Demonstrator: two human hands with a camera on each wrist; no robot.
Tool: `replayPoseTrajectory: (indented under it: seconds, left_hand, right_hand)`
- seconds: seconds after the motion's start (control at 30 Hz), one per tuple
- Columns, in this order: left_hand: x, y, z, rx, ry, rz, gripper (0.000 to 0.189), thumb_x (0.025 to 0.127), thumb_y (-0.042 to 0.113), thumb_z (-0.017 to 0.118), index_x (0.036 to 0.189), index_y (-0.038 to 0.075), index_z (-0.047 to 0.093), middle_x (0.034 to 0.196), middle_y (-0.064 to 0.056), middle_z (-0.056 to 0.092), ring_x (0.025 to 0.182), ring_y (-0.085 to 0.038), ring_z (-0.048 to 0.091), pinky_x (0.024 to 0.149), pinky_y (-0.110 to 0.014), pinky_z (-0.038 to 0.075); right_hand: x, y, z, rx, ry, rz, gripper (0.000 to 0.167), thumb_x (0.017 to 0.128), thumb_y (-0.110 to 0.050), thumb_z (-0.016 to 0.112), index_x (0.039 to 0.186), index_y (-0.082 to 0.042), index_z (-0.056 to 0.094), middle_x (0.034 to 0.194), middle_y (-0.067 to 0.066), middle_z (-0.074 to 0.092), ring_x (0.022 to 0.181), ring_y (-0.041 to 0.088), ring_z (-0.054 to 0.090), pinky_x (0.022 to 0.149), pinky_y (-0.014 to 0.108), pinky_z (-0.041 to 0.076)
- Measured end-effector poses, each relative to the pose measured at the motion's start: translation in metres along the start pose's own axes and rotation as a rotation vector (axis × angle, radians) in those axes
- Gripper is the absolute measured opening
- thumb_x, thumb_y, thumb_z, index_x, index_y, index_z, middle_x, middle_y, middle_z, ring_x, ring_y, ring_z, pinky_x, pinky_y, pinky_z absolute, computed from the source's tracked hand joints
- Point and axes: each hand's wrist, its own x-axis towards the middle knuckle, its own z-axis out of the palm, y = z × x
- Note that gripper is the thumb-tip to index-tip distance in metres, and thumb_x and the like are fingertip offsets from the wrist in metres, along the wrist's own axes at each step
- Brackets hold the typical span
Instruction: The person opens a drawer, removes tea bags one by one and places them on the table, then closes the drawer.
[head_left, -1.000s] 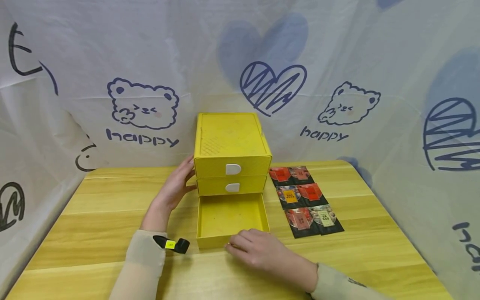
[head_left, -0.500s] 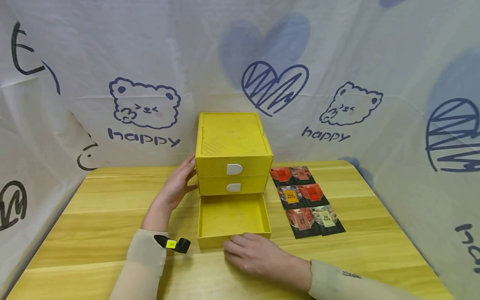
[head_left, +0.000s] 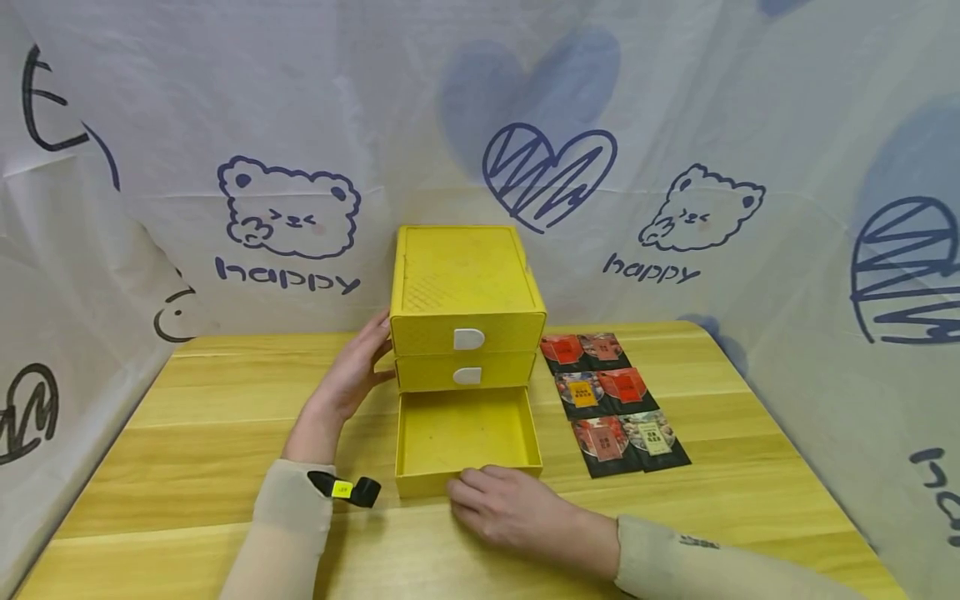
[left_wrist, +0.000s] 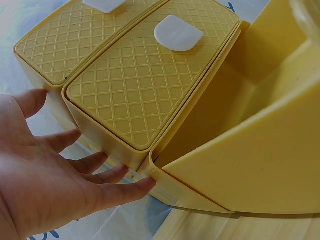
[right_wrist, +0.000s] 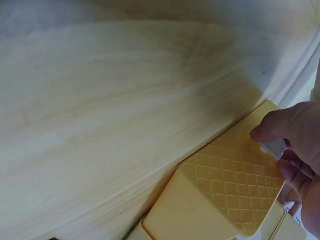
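Note:
A yellow chest of drawers [head_left: 468, 267] stands at the back of the table. Its bottom drawer [head_left: 465, 437] is pulled out with nothing inside; the upper two are closed. My left hand [head_left: 350, 375] rests against the chest's left side, and the left wrist view shows its fingers spread along that wall. At the drawer's front, my right hand [head_left: 517, 512] pinches the white drawer handle [right_wrist: 274, 147] between thumb and fingers. In the head view that handle is hidden behind the hand. White handles [left_wrist: 178, 33] show on the upper drawers.
Several black food sachets with red, orange and pale labels [head_left: 621, 385] lie in rows to the right of the chest on the wooden table [head_left: 187, 467]. A white printed cloth [head_left: 420, 108] hangs close behind and at both sides. A black wrist strap [head_left: 345, 489] is on the left sleeve.
The right hand's fingers have settled closer to the drawer front and its forearm has shifted slightly left. The drawer and the left hand stay in place.

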Motion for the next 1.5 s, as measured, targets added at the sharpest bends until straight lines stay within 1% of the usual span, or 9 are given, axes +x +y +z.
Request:
replayPoseTrajectory:
  seconds: [0.13,0.37,0.57,0.8,0.97,1.17,1.33,1.5]
  left_hand:
    - [0.000,0.000,0.000,0.005,0.001,-0.002,0.060,0.114,0.040,0.032,0.168,0.018,0.016,0.171,-0.012,0.023,0.155,-0.034,0.022,0.119,-0.070,0.022]
    - [0.000,-0.001,-0.001,0.004,0.001,-0.002,0.060,0.115,0.039,0.032,0.168,0.017,0.016,0.171,-0.013,0.023,0.155,-0.034,0.021,0.119,-0.070,0.022]
    - [0.000,-0.001,-0.001,0.006,-0.002,0.005,0.060,0.115,0.039,0.032,0.168,0.016,0.016,0.171,-0.013,0.023,0.155,-0.034,0.021,0.118,-0.070,0.022]
    - [0.000,-0.002,-0.001,0.004,-0.003,0.006,0.059,0.115,0.038,0.032,0.168,0.017,0.016,0.171,-0.011,0.022,0.155,-0.034,0.022,0.118,-0.070,0.022]
    - [0.000,-0.001,-0.001,0.007,-0.002,0.006,0.060,0.115,0.038,0.032,0.168,0.018,0.016,0.171,-0.011,0.022,0.155,-0.034,0.021,0.118,-0.070,0.021]
    - [-0.001,0.000,-0.001,0.007,-0.001,0.006,0.060,0.115,0.038,0.032,0.168,0.018,0.016,0.172,-0.010,0.020,0.156,-0.035,0.020,0.118,-0.071,0.021]
    - [0.000,-0.001,-0.001,0.003,-0.001,0.003,0.060,0.115,0.038,0.032,0.169,0.018,0.016,0.172,-0.011,0.020,0.156,-0.034,0.020,0.118,-0.070,0.021]
    - [0.000,-0.001,-0.001,-0.002,0.000,0.000,0.060,0.115,0.036,0.032,0.169,0.017,0.014,0.172,-0.011,0.020,0.156,-0.034,0.020,0.119,-0.070,0.022]
  right_hand:
    - [0.000,0.000,0.000,-0.004,0.007,0.002,0.025,0.096,-0.012,0.065,0.119,-0.013,0.074,0.125,0.003,0.061,0.104,0.014,0.057,0.081,0.021,0.053]
    - [0.000,0.000,0.002,-0.003,0.022,0.002,0.026,0.096,-0.009,0.060,0.118,-0.011,0.074,0.124,0.005,0.062,0.102,0.014,0.058,0.082,0.021,0.053]
    - [0.001,0.002,0.003,-0.004,0.020,0.007,0.027,0.095,-0.008,0.064,0.120,-0.011,0.075,0.126,0.005,0.062,0.103,0.014,0.059,0.084,0.021,0.054]
    - [0.002,0.005,0.007,-0.001,0.037,0.019,0.031,0.091,-0.003,0.063,0.119,-0.009,0.075,0.125,0.006,0.062,0.101,0.014,0.059,0.083,0.021,0.055]
    - [0.004,0.006,0.008,0.000,0.032,0.022,0.029,0.093,-0.004,0.065,0.119,-0.009,0.075,0.124,0.006,0.061,0.101,0.014,0.059,0.085,0.022,0.055]
    - [0.005,0.009,0.011,-0.022,0.055,0.024,0.029,0.092,-0.003,0.068,0.119,-0.009,0.075,0.122,0.006,0.062,0.099,0.014,0.059,0.083,0.021,0.055]
    - [0.006,0.012,0.012,-0.027,0.040,0.034,0.028,0.093,-0.003,0.068,0.120,-0.009,0.075,0.121,0.006,0.062,0.098,0.014,0.059,0.083,0.021,0.055]
    - [0.007,0.015,0.013,-0.019,0.013,0.046,0.030,0.093,-0.002,0.069,0.122,-0.010,0.074,0.122,0.005,0.061,0.100,0.014,0.059,0.086,0.021,0.055]
